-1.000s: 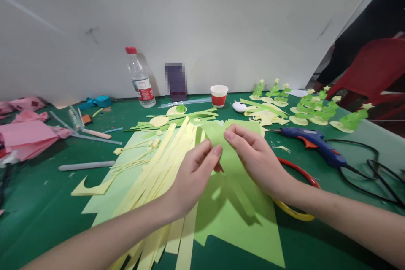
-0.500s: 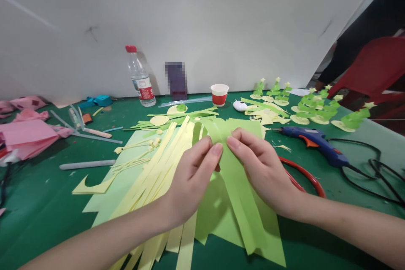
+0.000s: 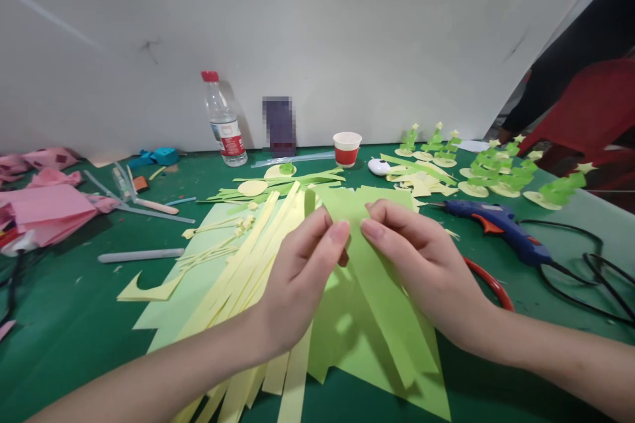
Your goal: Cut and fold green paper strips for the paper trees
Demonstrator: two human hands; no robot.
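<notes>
Both hands pinch one green paper strip between thumbs and bent fingers. My left hand is closed on its upper part from the left; my right hand grips it close by from the right. The strip's long end hangs down toward me, and its short far end is partly hidden behind the fingers. Beneath the hands lie green paper sheets. Left of them a bundle of pale yellow paper strips fans toward me, partly covered by my left forearm.
A blue glue gun with a black cord lies to the right, near a red-handled tool partly behind my right hand. Several small paper trees stand beyond. A paper cup and a bottle stand by the white wall.
The thumbs have shifted slightly apart along the strip. The strip's far end has dropped lower behind the fingers, and the whole view has moved a little.
</notes>
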